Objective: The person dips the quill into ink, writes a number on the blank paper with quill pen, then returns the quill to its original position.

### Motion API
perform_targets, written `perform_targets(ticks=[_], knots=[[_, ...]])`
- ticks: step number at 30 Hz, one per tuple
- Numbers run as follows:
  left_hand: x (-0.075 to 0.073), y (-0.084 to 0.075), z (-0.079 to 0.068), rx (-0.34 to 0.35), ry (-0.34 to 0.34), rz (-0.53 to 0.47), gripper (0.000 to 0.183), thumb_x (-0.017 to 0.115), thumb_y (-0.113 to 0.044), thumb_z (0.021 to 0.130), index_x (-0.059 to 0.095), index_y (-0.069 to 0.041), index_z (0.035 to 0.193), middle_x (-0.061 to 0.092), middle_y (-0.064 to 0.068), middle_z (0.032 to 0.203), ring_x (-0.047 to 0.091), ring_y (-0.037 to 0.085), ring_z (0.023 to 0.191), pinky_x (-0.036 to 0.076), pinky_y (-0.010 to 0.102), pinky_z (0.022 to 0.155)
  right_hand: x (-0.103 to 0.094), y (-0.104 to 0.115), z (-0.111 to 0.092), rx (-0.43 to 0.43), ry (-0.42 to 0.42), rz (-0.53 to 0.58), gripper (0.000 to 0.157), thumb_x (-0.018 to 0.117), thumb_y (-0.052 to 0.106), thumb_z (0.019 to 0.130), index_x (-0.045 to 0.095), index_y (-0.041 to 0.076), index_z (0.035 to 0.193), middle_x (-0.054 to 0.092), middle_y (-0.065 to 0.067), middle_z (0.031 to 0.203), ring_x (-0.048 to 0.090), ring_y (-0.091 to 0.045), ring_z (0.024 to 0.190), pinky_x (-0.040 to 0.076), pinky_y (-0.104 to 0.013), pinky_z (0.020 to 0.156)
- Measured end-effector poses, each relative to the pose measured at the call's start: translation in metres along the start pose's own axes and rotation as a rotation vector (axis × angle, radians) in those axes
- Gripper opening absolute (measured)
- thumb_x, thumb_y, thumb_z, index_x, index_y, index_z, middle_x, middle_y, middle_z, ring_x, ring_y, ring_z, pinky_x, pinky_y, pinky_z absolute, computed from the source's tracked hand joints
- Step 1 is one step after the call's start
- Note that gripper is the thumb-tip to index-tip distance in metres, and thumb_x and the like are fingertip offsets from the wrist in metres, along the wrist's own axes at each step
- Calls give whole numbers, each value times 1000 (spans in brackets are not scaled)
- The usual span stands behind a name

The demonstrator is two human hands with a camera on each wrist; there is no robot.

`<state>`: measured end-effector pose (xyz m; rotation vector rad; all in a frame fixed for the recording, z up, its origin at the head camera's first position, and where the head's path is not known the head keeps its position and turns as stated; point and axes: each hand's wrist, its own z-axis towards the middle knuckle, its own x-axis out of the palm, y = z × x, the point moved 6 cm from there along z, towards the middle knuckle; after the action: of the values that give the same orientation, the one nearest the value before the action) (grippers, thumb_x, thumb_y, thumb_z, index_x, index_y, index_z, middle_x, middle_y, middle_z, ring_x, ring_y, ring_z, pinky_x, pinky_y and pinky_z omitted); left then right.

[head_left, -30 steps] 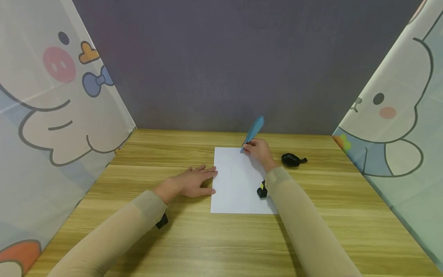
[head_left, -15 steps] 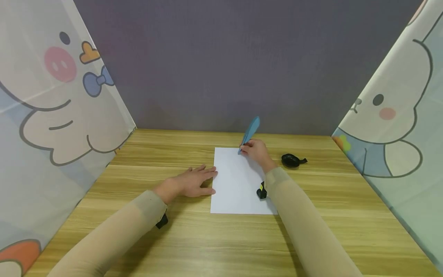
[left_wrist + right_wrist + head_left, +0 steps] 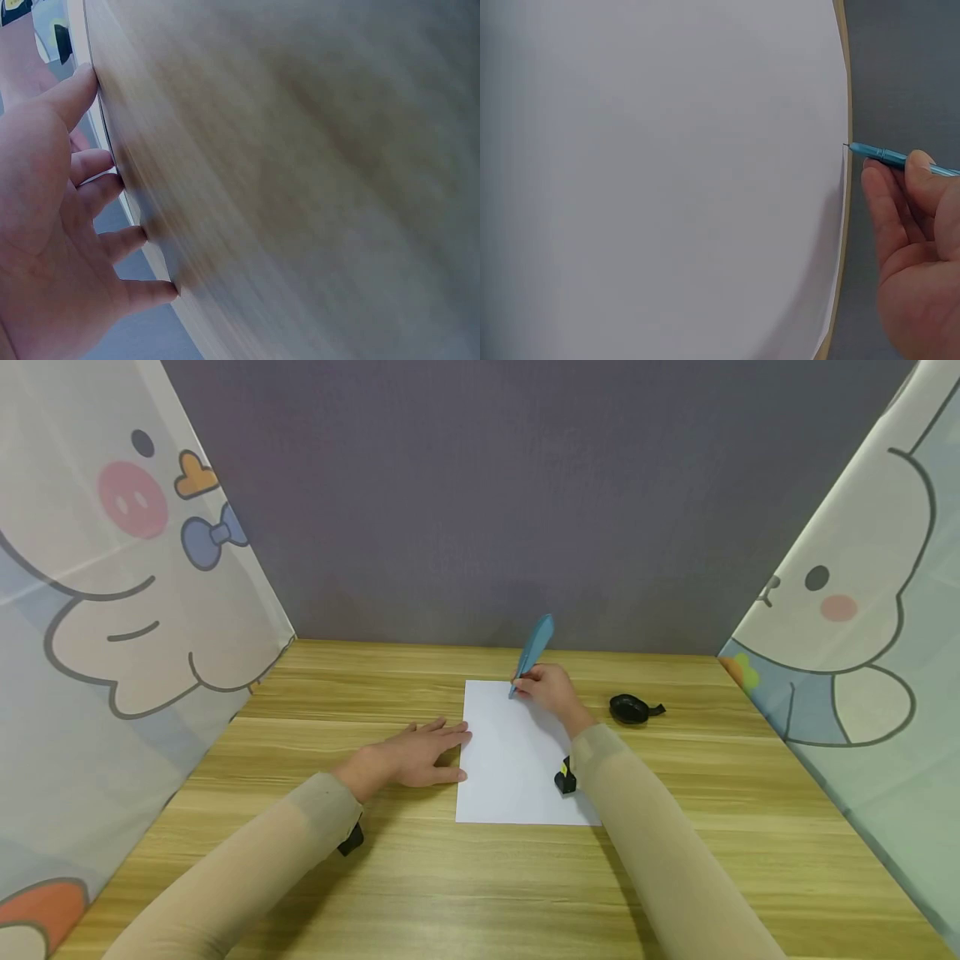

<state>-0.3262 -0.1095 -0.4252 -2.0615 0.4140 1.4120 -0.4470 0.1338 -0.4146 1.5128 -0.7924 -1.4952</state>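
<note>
A white sheet of paper lies on the wooden table, with no marks that I can make out. My left hand rests at its left edge, fingers spread and straight, fingertips touching the paper's side. In the left wrist view the left hand's fingertips press down on the surface. Near the top of the sheet my right hand pinches a blue feather pen, plume pointing up and away. The right wrist view shows the pen's thin tip at the paper, touching or nearly so, held between thumb and fingers.
A black oval object with a short tail sits on the table to the right of the right hand. Behind the table stands a dark grey panel. Cartoon-printed sheets flank both sides.
My right hand has moved slightly left and a little toward me, bringing the feather pen along the upper part of the paper. My left hand stays where it was.
</note>
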Motion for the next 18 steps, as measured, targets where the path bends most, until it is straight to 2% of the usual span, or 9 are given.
perform_targets(ticks=[8,14,18], knots=[[-1,-1,-1,0,-5,-5,81,55,-59,112,28,-18,176,19,3,185,13,43,172,16,78,131,3,2,-1,-22,15,-37,25,71,16,109,82,-2,122,81,-20,123,79,-24,109,64,-27,90],[0,0,0,-12,1,-2,81,55,-60,112,28,-21,177,18,1,186,13,41,172,15,77,132,8,5,-2,-26,38,-14,24,71,13,109,81,-4,122,81,-22,124,80,-24,108,66,-28,91],[0,0,0,-13,-1,-5,81,55,-60,112,28,-20,177,18,1,186,13,41,172,15,77,132,11,5,-1,-30,46,-5,24,72,12,108,81,-5,122,81,-21,123,80,-19,104,66,-27,89]])
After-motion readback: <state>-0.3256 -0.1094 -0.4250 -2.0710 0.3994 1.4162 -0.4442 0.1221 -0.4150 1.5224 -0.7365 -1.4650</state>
